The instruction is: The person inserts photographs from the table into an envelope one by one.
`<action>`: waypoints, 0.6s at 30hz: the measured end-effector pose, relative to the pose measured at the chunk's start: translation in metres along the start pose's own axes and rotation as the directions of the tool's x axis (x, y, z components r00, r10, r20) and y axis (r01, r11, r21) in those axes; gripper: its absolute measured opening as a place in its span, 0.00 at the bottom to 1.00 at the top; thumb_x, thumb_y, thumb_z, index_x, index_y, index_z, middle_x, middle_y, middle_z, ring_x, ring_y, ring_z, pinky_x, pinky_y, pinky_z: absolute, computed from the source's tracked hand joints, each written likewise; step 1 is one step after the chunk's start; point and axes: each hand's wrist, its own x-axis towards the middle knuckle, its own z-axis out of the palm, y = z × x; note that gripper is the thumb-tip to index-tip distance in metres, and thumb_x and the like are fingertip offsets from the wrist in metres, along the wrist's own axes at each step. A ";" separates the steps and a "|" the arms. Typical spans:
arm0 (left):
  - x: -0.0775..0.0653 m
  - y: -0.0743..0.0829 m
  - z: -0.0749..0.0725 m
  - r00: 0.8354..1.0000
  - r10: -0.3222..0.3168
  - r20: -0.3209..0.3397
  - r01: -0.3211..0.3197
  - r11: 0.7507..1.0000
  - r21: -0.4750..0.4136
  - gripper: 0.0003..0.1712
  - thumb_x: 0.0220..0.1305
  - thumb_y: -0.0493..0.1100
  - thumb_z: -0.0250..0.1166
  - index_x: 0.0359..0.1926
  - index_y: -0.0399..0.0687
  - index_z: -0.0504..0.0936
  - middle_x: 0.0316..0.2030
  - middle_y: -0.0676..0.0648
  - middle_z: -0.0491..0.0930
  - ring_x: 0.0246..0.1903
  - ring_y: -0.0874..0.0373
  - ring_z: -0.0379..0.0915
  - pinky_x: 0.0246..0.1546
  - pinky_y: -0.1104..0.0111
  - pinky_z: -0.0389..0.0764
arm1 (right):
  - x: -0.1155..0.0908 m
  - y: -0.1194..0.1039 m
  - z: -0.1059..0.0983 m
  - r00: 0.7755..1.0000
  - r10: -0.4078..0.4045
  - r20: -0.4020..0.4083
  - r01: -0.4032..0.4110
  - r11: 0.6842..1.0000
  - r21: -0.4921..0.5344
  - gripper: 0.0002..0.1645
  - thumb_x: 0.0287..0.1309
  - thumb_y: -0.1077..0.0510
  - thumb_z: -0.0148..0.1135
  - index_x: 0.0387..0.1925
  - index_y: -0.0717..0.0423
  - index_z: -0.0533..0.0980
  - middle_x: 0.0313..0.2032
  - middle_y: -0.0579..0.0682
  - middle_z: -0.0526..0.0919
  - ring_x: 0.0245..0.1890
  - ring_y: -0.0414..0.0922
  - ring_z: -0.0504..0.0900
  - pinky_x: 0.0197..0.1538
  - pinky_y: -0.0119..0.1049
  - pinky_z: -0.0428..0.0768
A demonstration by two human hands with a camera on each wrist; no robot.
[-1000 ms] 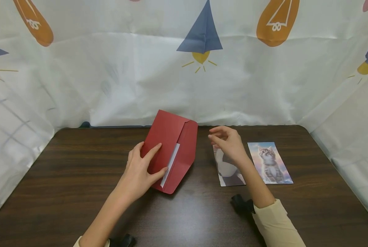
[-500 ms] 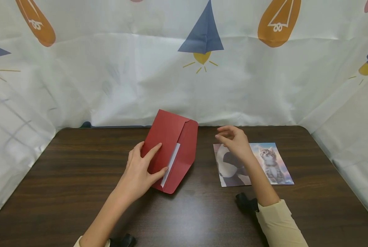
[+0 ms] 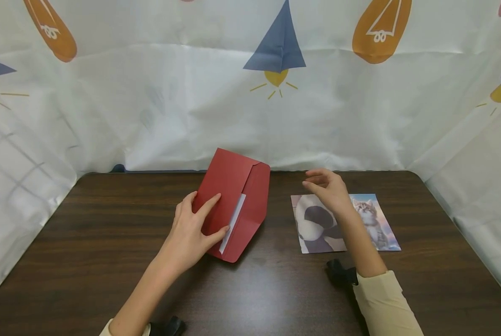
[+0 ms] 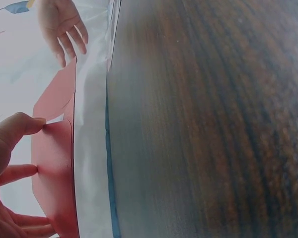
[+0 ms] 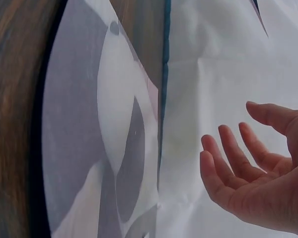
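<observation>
- Just now, the right hand (image 3: 332, 190), fingers loose, shifted rightward, baring more of the grey-and-white panda card (image 3: 317, 224).
- Only the left hand (image 3: 190, 235) gripped anything: the red paper envelope (image 3: 233, 190).

No lettering, number, brand or label can be read on the red envelope (image 3: 225, 182), the white paper (image 3: 233, 224) in its opening, the grey-and-white picture (image 3: 313, 228), the kitten picture (image 3: 378, 224) or the dark counter (image 3: 107, 242); the pale backdrop (image 3: 191, 116) bears drawn lamps and bulbs, no legible words.
</observation>
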 end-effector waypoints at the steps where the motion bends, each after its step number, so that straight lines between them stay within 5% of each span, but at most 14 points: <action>1: 0.000 0.000 0.000 1.000 -0.001 0.000 0.001 1.000 0.000 0.42 0.58 0.42 0.80 0.73 0.45 0.75 0.69 0.28 0.63 0.64 0.30 0.63 0.46 0.44 0.88 | 0.000 0.000 -0.001 1.000 0.004 -0.002 -0.004 1.000 0.002 0.26 0.74 0.56 0.63 0.67 0.64 0.74 0.62 0.67 0.81 0.60 0.63 0.79 0.63 0.57 0.77; 18: 0.001 0.000 0.001 1.000 0.006 0.004 -0.006 1.000 -0.007 0.42 0.58 0.41 0.80 0.73 0.44 0.75 0.70 0.29 0.63 0.64 0.31 0.63 0.46 0.45 0.88 | 0.002 0.014 -0.012 0.999 -0.032 0.017 0.032 0.999 -0.029 0.28 0.75 0.57 0.63 0.69 0.65 0.72 0.66 0.71 0.76 0.66 0.69 0.76 0.66 0.64 0.75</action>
